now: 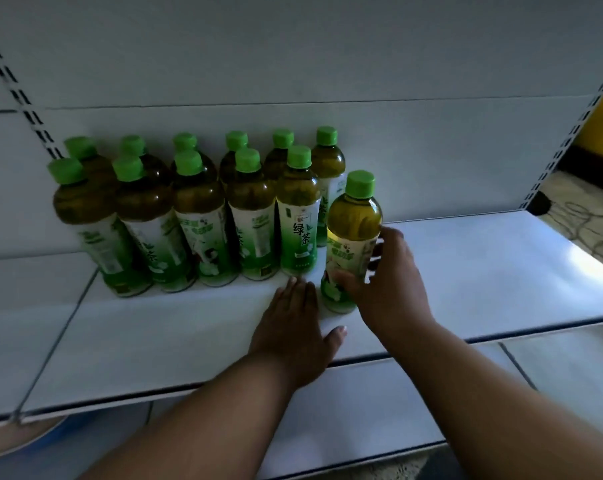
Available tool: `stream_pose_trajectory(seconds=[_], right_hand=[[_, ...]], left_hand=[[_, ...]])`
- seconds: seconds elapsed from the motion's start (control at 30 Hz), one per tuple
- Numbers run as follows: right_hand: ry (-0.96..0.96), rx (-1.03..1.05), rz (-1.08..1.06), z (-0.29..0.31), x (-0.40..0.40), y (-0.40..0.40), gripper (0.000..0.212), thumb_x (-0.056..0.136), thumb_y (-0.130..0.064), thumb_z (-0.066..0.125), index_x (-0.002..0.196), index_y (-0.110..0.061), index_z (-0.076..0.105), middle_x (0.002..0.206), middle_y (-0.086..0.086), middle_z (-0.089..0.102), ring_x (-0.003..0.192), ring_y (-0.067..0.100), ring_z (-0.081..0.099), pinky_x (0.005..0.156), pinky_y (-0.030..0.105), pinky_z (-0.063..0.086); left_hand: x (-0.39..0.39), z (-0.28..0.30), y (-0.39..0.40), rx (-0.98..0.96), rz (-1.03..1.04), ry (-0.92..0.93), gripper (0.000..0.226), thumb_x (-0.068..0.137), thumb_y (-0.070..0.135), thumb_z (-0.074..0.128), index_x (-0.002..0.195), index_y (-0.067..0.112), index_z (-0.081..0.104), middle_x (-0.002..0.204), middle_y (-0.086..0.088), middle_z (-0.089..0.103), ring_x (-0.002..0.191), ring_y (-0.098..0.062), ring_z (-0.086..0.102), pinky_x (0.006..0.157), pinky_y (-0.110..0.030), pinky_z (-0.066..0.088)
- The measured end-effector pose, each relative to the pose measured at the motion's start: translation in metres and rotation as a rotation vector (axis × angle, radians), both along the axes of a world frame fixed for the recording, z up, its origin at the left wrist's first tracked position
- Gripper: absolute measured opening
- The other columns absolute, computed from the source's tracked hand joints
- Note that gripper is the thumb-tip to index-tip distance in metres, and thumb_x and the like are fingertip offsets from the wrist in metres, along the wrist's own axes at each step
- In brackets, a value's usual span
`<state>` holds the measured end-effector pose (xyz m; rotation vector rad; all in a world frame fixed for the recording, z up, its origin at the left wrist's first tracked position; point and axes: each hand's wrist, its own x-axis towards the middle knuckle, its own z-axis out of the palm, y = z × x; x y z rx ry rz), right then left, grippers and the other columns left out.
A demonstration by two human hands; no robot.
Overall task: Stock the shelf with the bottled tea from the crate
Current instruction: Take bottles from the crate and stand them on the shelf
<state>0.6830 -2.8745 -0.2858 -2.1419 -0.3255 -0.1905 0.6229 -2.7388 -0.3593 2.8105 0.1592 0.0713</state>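
1. Right now the right hand (386, 275) is wrapping its fingers (379, 251) and thumb around the lower half of the nearest bottle (353, 244), gripping it over the label; the bottle is standing upright on the shelf (500, 271), its long axis running straight up toward 12 o'clock, cap on top.
2. The left hand (294, 327) is lying flat on the shelf with fingers straight and together, holding nothing; the gripped bottle is sitting just beside it at about 2 o'clock from its fingertips (293, 284).
3. The right hand is the one on the bottle, so by my judgement it is doing the placing while the left is steadying or bracing.
4. From the gripped bottle, the open slot is lying toward 11 o'clock: it is standing forward of the front row (175, 223), next to that row's right-end bottle (298, 216), and probably needing a short push back into line.
5. Behind, a back row (282, 147) is standing against the rear panel (327, 81).
6. All bottles are carrying green caps and green-and-white labels; the right-end bottle is showing "绿茶". Smaller print is too blurred to read.
7. No crate is showing in view.
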Motion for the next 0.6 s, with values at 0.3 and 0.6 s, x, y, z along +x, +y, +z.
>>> stream_pose_trajectory(seconds=[0.3, 0.6], right_hand=[[-0.082, -0.105, -0.007, -0.003, 0.042, 0.024, 0.051, 0.082, -0.026, 0.076, 0.124, -0.010, 0.052, 0.121, 0.009, 0.056, 0.108, 0.028, 0.058, 0.084, 0.034, 0.048], [-0.024, -0.128, -0.060, -0.003, 0.071, 0.040, 0.051, 0.081, -0.028, 0.077, 0.121, -0.012, 0.051, 0.121, 0.008, 0.059, 0.108, 0.030, 0.058, 0.083, 0.039, 0.048]], left_hand=[[0.001, 0.001, 0.000, -0.009, 0.020, 0.020, 0.093, 0.094, 0.067, 0.032, 0.156, 0.010, -0.005, 0.166, -0.009, -0.010, 0.151, -0.021, -0.010, 0.111, -0.027, -0.015], [0.004, -0.002, 0.003, -0.009, 0.003, 0.001, 0.094, 0.093, 0.066, 0.033, 0.156, 0.009, -0.006, 0.166, -0.010, -0.008, 0.151, -0.019, -0.010, 0.116, -0.028, -0.011]])
